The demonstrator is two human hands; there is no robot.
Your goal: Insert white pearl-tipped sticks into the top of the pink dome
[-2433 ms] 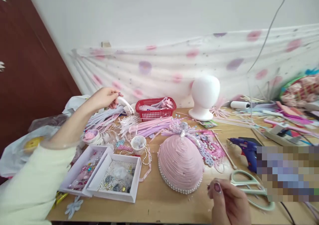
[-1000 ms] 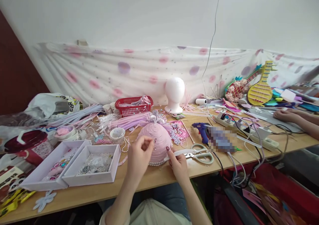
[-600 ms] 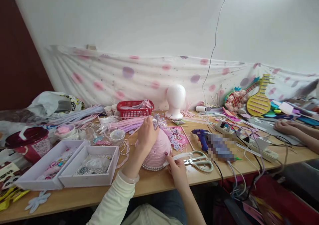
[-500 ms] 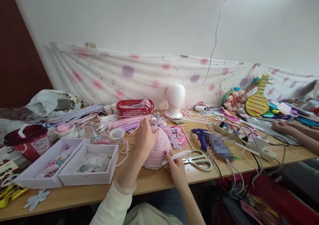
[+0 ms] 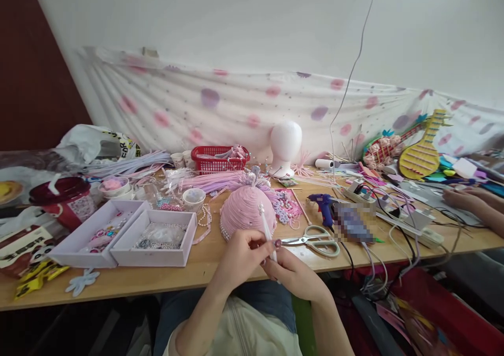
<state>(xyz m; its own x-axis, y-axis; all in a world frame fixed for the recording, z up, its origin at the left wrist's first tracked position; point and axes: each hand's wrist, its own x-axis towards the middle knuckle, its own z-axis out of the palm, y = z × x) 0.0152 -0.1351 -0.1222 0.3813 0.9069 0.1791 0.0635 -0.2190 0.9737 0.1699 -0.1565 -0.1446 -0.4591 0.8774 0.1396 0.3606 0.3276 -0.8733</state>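
A pink dome (image 5: 244, 209) wound in fuzzy cord stands on the table before me, with a pearl edging low on its side and a lilac ornament (image 5: 252, 177) on top. At its near side my left hand (image 5: 246, 256) and my right hand (image 5: 293, 272) come together. Between them they pinch a slim white strip (image 5: 268, 229), whose upper end rises in front of the dome. Small white beads show by that end; I cannot tell whether they sit on the strip or the dome. Beside my right hand lie open scissors (image 5: 315, 240).
Left are two white boxes (image 5: 157, 259) of beads and a paper cup (image 5: 194, 199). Behind stand a red basket (image 5: 200, 166) and a white foam head (image 5: 286, 142). A blue glue gun (image 5: 325, 207) and power strips (image 5: 429, 236) lie right, near another person's hands (image 5: 464, 198).
My left hand has come down from the dome's top to the white strip in my right hand. The strip has swung from nearly level to steep. The view has shifted slightly.
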